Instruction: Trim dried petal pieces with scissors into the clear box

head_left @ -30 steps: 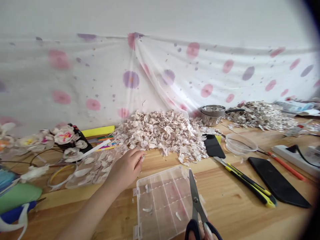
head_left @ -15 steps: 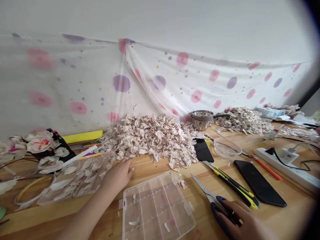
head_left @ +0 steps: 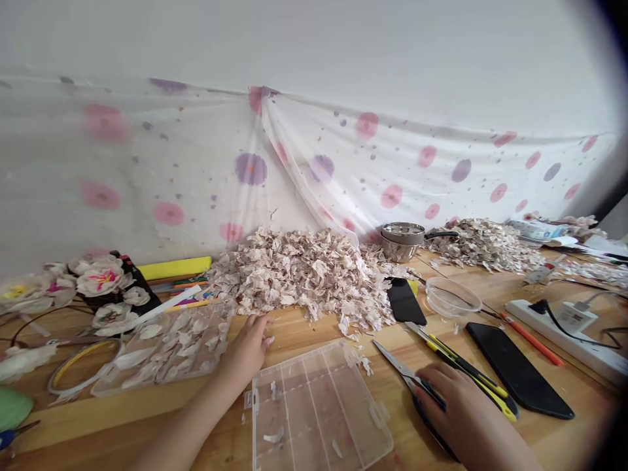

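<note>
My left hand (head_left: 251,343) rests on the table at the front edge of a large pile of pale dried petals (head_left: 304,271), its thumb a little apart from the bent fingers. Nothing shows in it. Just right of it lies a clear plastic compartment box (head_left: 318,405) with a few petal scraps inside. My right hand (head_left: 456,402) is closed over the dark handles of a pair of scissors (head_left: 403,367), which lies on the table with blades pointing away. The fingertips' underside is hidden. Beside this hand is a yellow and black utility knife (head_left: 466,366).
A black phone (head_left: 520,369), a smaller black slab (head_left: 405,301), a clear dish (head_left: 452,297) and a power strip (head_left: 564,340) lie to the right. Metal bowls (head_left: 402,242) stand behind. Fabric flowers (head_left: 103,281) and a petal-filled tray (head_left: 167,347) are at left.
My right hand has shifted forward over the scissors' handles, covering more of them. My left hand keeps its place by the pile. The whole view has shifted slightly.
</note>
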{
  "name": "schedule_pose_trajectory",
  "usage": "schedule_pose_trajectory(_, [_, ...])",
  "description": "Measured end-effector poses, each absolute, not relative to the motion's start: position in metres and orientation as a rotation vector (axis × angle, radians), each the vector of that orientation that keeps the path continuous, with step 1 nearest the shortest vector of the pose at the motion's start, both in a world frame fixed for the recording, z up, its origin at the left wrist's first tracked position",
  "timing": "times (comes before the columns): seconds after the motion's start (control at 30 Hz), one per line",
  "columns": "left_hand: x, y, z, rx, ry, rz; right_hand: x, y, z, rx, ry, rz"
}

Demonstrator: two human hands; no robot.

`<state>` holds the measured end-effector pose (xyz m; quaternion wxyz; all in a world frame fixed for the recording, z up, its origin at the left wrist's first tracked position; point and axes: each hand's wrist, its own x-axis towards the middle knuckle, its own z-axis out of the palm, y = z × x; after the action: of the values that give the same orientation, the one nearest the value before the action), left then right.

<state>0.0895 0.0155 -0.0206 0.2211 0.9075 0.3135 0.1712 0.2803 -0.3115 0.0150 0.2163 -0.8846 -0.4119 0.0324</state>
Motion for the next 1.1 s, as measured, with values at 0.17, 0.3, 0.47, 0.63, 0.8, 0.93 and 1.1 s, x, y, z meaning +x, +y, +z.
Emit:
schedule_pose_trajectory(0.17, [0.091, 0.013, -0.017, 2.472, 0.765, 0.614, 0.287, -0.238, 0.056, -2.418, -1.347, 0.018])
schedule_pose_trajectory(0.3, [0.09, 0.005, -0.01, 2.488, 0.723, 0.709, 0.316, -0.188, 0.049, -2.384, -1.357, 0.049])
schedule_pose_trajectory(0.47, [0.09, -0.006, -0.006, 2.527, 0.657, 0.793, 0.332, -0.162, 0.026, -2.375, -1.299, 0.078])
schedule_pose_trajectory(0.63, [0.092, -0.008, -0.002, 2.511, 0.623, 0.836, 0.324, -0.162, 0.028, -2.246, -1.192, 0.088])
schedule_pose_trajectory(0.8, [0.094, -0.021, 0.006, 2.452, 0.559, 0.782, 0.307, -0.167, 0.041, -2.04, -1.057, 0.224])
schedule_pose_trajectory(0.93, [0.095, -0.037, 0.017, 2.364, 0.538, 0.709, 0.287, -0.165, 0.043, -1.841, -1.002, 0.398])
schedule_pose_trajectory(1.1, [0.094, -0.055, 0.035, 1.996, 0.487, 0.519, 0.253, -0.168, 0.042, -1.581, -0.98, 0.589])
